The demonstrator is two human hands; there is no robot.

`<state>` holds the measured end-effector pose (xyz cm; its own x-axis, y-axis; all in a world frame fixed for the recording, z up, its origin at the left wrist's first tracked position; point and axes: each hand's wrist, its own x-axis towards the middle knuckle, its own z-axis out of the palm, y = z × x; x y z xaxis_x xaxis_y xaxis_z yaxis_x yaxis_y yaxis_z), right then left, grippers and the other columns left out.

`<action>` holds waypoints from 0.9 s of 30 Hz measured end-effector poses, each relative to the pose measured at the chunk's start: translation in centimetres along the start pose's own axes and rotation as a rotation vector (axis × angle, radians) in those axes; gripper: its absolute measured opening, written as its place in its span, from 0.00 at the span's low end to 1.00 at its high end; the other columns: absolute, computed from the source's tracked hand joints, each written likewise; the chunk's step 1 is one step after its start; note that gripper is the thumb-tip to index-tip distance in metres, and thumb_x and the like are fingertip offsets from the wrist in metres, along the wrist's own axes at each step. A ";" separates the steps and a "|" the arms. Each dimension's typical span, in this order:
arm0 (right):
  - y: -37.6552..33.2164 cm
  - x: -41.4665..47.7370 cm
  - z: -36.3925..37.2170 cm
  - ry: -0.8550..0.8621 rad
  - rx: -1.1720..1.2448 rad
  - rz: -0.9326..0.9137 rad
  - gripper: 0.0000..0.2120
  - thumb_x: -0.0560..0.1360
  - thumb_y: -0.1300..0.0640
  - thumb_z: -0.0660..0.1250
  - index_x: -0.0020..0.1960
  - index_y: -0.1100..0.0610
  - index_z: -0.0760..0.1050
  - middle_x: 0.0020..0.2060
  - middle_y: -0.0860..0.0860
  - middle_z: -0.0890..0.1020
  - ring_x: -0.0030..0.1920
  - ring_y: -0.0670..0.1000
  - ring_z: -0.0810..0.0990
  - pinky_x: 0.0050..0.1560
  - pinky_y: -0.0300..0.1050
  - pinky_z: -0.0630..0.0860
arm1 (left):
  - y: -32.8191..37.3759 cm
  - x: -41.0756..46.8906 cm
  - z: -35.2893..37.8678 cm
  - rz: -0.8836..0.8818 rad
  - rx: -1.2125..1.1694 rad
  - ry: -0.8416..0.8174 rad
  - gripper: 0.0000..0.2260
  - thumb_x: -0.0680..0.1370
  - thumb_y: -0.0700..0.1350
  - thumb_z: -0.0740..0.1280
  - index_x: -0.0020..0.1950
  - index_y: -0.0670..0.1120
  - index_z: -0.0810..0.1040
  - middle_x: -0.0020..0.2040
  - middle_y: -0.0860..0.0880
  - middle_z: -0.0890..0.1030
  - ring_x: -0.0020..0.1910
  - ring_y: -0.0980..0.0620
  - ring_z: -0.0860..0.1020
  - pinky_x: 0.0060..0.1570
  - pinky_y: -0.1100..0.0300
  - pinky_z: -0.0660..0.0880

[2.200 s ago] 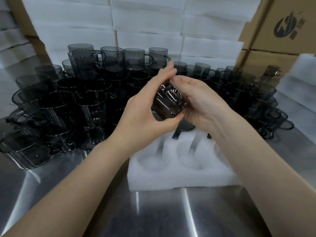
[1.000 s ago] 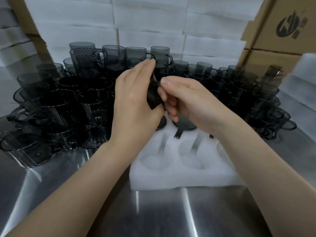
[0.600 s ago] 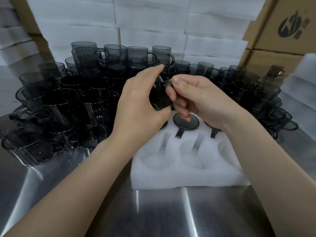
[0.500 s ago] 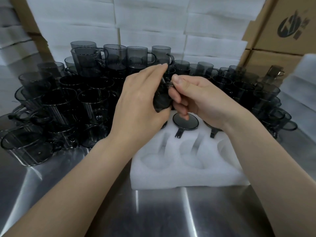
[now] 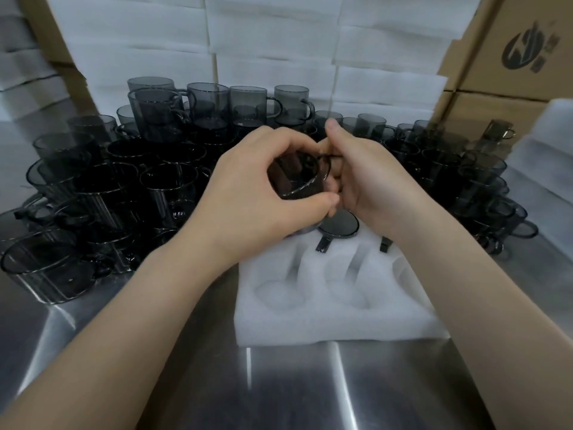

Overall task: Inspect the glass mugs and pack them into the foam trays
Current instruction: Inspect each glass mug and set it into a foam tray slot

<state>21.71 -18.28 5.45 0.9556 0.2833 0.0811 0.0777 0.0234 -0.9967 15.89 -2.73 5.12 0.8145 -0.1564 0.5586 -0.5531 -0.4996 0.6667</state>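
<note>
- We see a brown box (image 5: 508, 48) past the back right corner of the table (image 5: 279, 383). It has a dark swirl mark (image 5: 524, 46) on it. The small signs beside the mark are too blurry to read.
- Our left hand (image 5: 257, 193) wraps round a dark glass mug (image 5: 294, 178), with the fingers over the top and the thumb below.
- Our right hand (image 5: 372, 178) grips the same mug at its handle side. The fingers are curled and the thumb points up.
- The mug is in the air above the back edge of the foam tray (image 5: 335, 321). It is tipped so its open mouth faces us.
- The foam tray lies in the middle of the table. A packed mug (image 5: 339, 226) sits in a back hole with its handle pointing at us.
- Many more mugs (image 5: 124, 181) stand close together along the back and left edges of the table.
</note>
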 end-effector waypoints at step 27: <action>0.6 0.5 -1.0 0.112 -0.160 -0.019 0.11 0.81 0.57 0.59 0.45 0.58 0.78 0.25 0.51 0.76 0.24 0.49 0.71 0.25 0.41 0.72 | 0.6 -1.0 -1.2 -0.060 0.440 -0.602 0.31 0.49 0.75 0.63 0.47 0.65 0.62 0.50 0.69 0.63 0.48 0.69 0.66 0.36 0.64 0.67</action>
<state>22.55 -19.09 4.87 0.9785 0.1759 0.1080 0.1314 -0.1276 -0.9831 14.57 -1.89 5.56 0.8661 -0.4941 0.0764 -0.4863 -0.7971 0.3580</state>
